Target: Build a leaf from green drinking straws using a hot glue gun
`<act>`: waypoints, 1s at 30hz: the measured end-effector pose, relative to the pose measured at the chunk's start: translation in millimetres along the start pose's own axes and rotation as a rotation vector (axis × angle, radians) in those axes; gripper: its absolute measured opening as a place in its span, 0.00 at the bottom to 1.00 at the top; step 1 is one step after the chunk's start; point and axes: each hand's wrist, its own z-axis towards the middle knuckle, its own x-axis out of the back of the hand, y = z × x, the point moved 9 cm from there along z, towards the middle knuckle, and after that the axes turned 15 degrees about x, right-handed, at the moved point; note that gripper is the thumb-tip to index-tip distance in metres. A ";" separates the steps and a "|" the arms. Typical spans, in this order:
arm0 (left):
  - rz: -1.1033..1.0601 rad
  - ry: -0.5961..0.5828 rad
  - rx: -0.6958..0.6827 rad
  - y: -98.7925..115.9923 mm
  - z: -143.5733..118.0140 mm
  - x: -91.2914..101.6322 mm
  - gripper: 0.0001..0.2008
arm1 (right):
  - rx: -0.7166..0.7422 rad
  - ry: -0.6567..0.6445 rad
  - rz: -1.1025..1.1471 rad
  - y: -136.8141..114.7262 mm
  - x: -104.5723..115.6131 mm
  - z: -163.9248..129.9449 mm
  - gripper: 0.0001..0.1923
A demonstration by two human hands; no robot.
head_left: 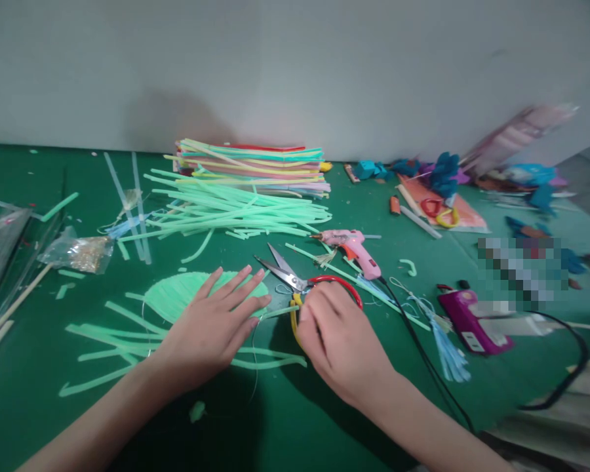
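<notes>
My left hand (216, 321) lies flat with its fingers spread, pressing on a leaf-shaped pad (170, 296) made of mint-green pipe cleaners laid side by side. Out from under its fingertips runs a green pipe cleaner (281, 312), whose far end is pinched in my closed right hand (337, 337). Scissors (288, 274) with red and yellow handles lie just behind my right hand, blades parted, the handles partly covered by it. Loose green pipe cleaners (103, 333) stick out to the left of the pad and below my left hand. A thin wire (255, 367) curves down beside the left hand.
Behind the pad lie a heap of green pipe cleaners (246, 206) and a multicoloured bundle (255, 160). A pink glue gun (356, 248) trails a black cord. To the right are blue tassels (447, 347) and a purple device (465, 321); at left, a small plastic bag (78, 252).
</notes>
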 end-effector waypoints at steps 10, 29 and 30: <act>-0.024 0.000 -0.003 2.2 -0.2 3.1 0.19 | 0.076 -0.140 -0.171 -18.4 -49.0 4.7 0.09; -0.046 0.025 -0.008 0.1 -1.9 1.2 0.17 | -0.126 -0.081 -0.265 -17.7 -55.1 5.8 0.02; -0.040 0.025 -0.008 0.3 -1.9 1.3 0.17 | -0.122 -0.087 -0.261 -17.5 -55.9 6.3 0.03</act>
